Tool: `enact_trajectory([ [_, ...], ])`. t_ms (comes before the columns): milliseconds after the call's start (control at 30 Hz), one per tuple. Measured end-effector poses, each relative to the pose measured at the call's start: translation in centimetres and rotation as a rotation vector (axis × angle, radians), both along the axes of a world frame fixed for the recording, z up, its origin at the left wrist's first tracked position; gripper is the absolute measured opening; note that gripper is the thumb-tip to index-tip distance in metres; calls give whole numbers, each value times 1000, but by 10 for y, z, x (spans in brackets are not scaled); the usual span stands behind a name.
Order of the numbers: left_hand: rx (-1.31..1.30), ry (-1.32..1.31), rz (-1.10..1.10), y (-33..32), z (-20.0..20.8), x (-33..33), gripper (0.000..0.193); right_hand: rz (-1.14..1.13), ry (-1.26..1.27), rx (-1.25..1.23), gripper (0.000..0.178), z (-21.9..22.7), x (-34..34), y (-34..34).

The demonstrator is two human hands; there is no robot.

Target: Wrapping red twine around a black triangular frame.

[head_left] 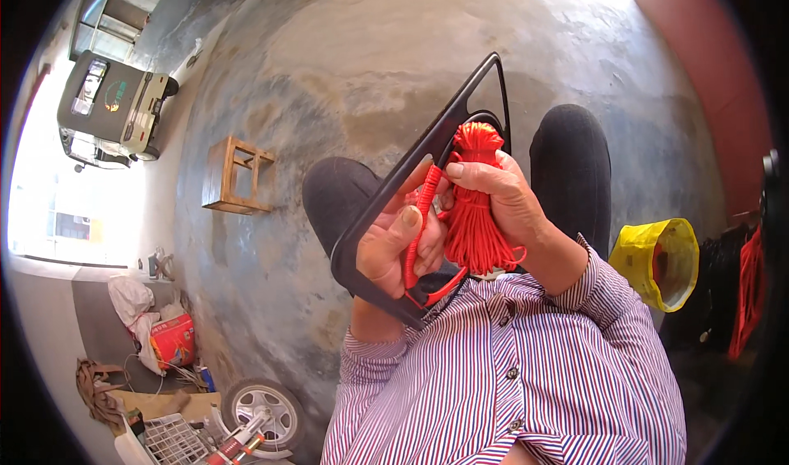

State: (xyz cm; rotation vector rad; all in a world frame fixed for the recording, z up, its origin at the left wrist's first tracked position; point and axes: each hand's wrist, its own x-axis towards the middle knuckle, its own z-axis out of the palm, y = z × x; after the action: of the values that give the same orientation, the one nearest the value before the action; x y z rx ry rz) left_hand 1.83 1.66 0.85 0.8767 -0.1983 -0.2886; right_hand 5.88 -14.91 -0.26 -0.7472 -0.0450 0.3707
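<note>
Red cord bundle (472,231), folded into many long loops and tied near its upper end, is grasped by the right hand (519,206), thumb across the front of the tie. Left hand (380,251) grasps a tight red winding (422,223) of similar cord, thumb pressed on its near face, fingers curled behind; the winding lies alongside the bundle, its top close to the right thumb. Whether cord joins bundle and winding: cannot tell. Black frame (417,154), long and angular with rounded corners, runs slantwise past the left hand, its narrow end beyond both hands. Just below the hands: striped shirt (526,366), buttoned, sleeves pushed up the forearms. Dark-clad knees (571,173) stand either side, slightly beyond the hands. Right of the right hand: yellow container (629,260), open-mouthed; farther right, hanging red strands (746,292) against a dark item. Left of the left hand, well apart: wooden stool (215,176) on the grey floor (271,128). Lower left of the hands: spoked wheel (283,416), white grid basket (173,439), red bag (174,340). Farthest, upper left of the hands, beyond a bright opening: dark-topped vehicle (103,116). Far upper right: reddish wall (699,71).
</note>
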Motion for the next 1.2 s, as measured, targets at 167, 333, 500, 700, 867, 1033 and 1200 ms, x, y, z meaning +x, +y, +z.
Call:
enact_trajectory([
  [167,18,5,18,-7,1,-3,55,-3,2,23,13,-1,-1,-2],
  [333,83,-19,53,-14,5,-6,51,45,63,51,14,1,-6,-7],
  [500,105,-60,22,-11,7,-5,49,46,59,38,15,1,-13,-8],
  [700,46,1,43,-17,6,-9,53,55,52,13,14,3,-17,-12],
  [867,92,7,14,-13,6,-10,57,19,-2,8,15,4,-20,-14],
  [1033,109,-20,-39,-8,3,-4,55,-7,-19,-45,15,4,-19,-22],
  [1200,77,13,-114,-4,1,2,53,-30,-49,-27,12,-3,-13,-27],
])
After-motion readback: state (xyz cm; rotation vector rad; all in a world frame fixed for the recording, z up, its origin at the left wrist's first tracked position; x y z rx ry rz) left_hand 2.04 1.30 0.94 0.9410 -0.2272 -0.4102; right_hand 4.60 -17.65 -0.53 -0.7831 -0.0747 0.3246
